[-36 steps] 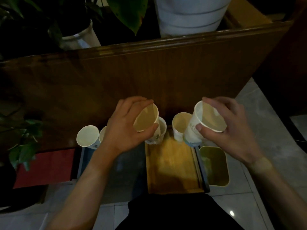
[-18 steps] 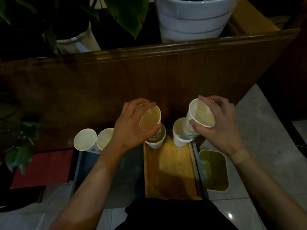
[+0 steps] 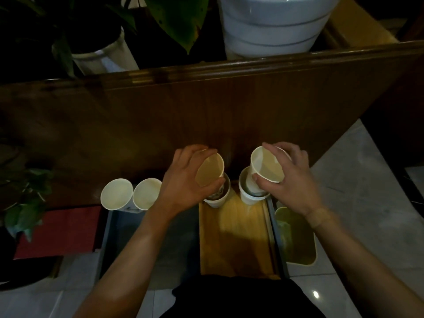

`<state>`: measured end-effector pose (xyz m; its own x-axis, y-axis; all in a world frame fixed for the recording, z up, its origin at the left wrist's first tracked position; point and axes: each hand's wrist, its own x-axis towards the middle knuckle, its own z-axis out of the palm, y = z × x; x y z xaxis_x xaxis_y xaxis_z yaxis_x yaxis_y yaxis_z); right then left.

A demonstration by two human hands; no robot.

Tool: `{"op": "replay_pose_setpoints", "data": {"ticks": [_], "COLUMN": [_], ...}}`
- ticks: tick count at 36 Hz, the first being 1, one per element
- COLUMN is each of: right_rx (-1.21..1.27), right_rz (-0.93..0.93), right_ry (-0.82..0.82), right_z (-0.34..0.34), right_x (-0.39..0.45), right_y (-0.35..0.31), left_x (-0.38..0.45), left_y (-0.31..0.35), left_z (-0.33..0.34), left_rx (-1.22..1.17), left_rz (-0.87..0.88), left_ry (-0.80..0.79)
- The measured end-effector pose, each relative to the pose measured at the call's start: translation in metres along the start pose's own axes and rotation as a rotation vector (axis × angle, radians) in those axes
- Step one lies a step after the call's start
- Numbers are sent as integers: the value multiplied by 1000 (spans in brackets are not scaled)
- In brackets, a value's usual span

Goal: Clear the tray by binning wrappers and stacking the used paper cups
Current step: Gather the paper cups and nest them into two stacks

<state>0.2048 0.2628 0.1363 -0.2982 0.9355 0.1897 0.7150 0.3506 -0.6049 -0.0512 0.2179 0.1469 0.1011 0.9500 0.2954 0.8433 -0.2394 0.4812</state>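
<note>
A wooden tray point(image 3: 236, 239) lies in front of me. My left hand point(image 3: 185, 180) grips a paper cup point(image 3: 210, 171) whose base sits partly inside a second cup point(image 3: 218, 199) standing at the tray's far left. My right hand point(image 3: 291, 180) grips another paper cup point(image 3: 266, 166), tilted, its base partly inside a cup point(image 3: 247, 196) at the tray's far right. Two more white paper cups point(image 3: 117, 193) point(image 3: 146, 193) stand side by side to the left, off the tray.
A small green bin point(image 3: 296, 239) sits right of the tray on the tiled floor. A dark wooden panel point(image 3: 206, 111) rises just behind the cups, with potted plants point(image 3: 275, 24) beyond it. A red mat point(image 3: 57, 230) lies at the left.
Both hands have lowered their cups into the cups standing on the tray. The view has shifted slightly downward.
</note>
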Motion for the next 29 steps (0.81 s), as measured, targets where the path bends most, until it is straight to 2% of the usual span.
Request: {"op": "replay_pose_setpoints", "data": {"ticks": [15, 29], "right_rx": [-45, -90], "right_rz": [-1, -38], "right_ry": [-46, -103], "right_z": [32, 54], "right_x": [-4, -10], "right_y": [16, 25], "left_x": [-8, -10], "left_y": [-15, -19], "left_z": [22, 41], "left_rx": [-5, 13], "left_rz": [-36, -69], "left_ry": [-72, -211]}}
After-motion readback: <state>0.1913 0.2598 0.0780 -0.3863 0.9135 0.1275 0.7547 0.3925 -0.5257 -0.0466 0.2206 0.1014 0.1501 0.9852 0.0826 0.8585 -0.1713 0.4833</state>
